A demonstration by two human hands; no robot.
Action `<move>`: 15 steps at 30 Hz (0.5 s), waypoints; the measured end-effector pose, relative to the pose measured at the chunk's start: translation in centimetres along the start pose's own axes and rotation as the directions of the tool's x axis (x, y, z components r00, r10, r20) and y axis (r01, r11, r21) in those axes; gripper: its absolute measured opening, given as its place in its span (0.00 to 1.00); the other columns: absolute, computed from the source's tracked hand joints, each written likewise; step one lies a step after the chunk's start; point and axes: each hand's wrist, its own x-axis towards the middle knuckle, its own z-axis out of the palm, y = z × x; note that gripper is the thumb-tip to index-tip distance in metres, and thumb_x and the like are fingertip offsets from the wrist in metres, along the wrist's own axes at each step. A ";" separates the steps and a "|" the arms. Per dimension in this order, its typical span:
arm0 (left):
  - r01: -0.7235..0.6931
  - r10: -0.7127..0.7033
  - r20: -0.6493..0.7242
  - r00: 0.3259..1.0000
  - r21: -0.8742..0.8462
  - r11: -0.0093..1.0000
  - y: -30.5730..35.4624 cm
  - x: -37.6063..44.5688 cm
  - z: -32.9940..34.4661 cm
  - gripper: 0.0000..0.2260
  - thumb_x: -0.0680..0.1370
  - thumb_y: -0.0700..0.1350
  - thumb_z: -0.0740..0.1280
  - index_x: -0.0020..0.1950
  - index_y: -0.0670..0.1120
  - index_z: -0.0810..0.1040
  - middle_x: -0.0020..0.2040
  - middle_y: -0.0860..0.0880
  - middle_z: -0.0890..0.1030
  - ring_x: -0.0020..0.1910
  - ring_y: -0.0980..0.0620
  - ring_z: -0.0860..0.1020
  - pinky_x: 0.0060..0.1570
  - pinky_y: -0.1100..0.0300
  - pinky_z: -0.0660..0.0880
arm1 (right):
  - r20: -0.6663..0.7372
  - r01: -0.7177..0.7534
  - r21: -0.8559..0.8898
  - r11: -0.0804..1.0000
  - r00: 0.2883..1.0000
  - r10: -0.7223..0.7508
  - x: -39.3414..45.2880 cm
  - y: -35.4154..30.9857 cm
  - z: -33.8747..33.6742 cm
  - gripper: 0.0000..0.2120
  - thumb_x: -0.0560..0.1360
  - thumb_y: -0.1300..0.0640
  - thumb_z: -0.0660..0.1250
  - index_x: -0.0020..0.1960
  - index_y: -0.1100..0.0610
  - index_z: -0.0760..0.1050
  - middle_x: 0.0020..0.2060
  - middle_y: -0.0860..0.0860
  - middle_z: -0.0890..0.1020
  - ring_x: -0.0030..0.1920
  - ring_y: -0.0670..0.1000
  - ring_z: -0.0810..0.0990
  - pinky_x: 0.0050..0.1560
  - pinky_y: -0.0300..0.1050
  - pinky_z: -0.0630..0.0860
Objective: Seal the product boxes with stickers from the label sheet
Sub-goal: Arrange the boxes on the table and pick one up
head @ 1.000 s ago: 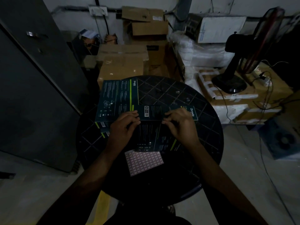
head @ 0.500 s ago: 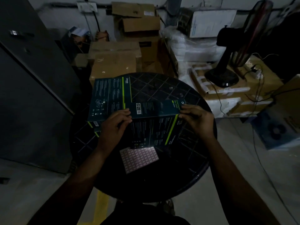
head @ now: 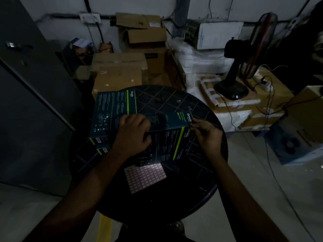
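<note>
Two hands work on one dark teal cardboard product box with a lime-green stripe [head: 167, 135], and much of the scene is too dim to read. The small print on the box is illegible apart from a white brand word near its right end. Whether a sticker sits under the right fingertips cannot be told; that spot is dark and blurred.

The left hand [head: 133, 136] lies over the box's left part, fingers curled over its upper edge, its grip closed on the box and hiding the panel beneath. The right hand [head: 207, 137] is at the box's right end, thumb and fingertips pinched at the corner by the brand word, so this grip also grasps the box.

Just behind the left grip, a stack of matching teal product boxes [head: 113, 110] lies flat, its lower layers showing only as lime-green corners beside the left wrist. Below both grips, toward the person, the pale pink label sheet with a grid of small stickers [head: 146, 177] lies flat on the round black tabletop with crossed grooves [head: 174, 100]; its far edge touches or slips under the held box, which of the two is unclear.

Beyond the right grip, a black pedestal fan [head: 244, 67] stands on a taped carton, its head cut into by blur. Brown cardboard cartons [head: 120, 70] are stacked beyond the tabletop.
</note>
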 end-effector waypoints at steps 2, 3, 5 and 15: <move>-0.081 0.071 0.168 0.983 0.055 0.995 1.1 1.7 0.6 0.24 0.71 0.58 0.67 0.65 0.51 0.70 0.68 0.48 0.71 0.68 0.44 0.70 0.68 0.45 0.61 | 0.027 0.048 -0.097 0.994 0.999 -0.045 0.0 -0.2 -0.4 0.14 0.70 0.72 0.72 0.50 0.58 0.85 0.54 0.51 0.85 0.53 0.51 0.83 0.58 0.38 0.77; -0.107 0.083 0.240 0.967 0.089 0.990 1.4 2.4 1.0 0.31 0.71 0.60 0.67 0.72 0.52 0.66 0.74 0.47 0.67 0.72 0.43 0.66 0.70 0.43 0.62 | 0.040 0.080 -0.151 0.985 0.996 -0.075 -0.1 -0.6 -0.7 0.16 0.69 0.73 0.71 0.52 0.57 0.85 0.56 0.52 0.85 0.54 0.52 0.82 0.57 0.42 0.78; -0.128 0.078 0.323 0.943 0.138 0.982 1.4 3.1 1.5 0.39 0.72 0.63 0.66 0.79 0.55 0.55 0.79 0.48 0.60 0.77 0.43 0.60 0.71 0.39 0.60 | 0.079 0.154 -0.285 0.946 0.987 -0.137 -0.3 -1.5 -0.9 0.20 0.68 0.71 0.71 0.57 0.57 0.83 0.58 0.52 0.84 0.57 0.53 0.79 0.55 0.46 0.78; -0.064 0.014 0.375 0.927 0.122 0.990 -1.6 3.5 0.2 0.33 0.78 0.68 0.58 0.75 0.73 0.40 0.80 0.44 0.55 0.73 0.37 0.61 0.69 0.42 0.58 | 0.462 0.500 -0.490 0.714 0.844 -0.273 -1.9 -4.0 4.3 0.31 0.76 0.58 0.65 0.78 0.55 0.64 0.76 0.52 0.69 0.77 0.57 0.63 0.78 0.58 0.56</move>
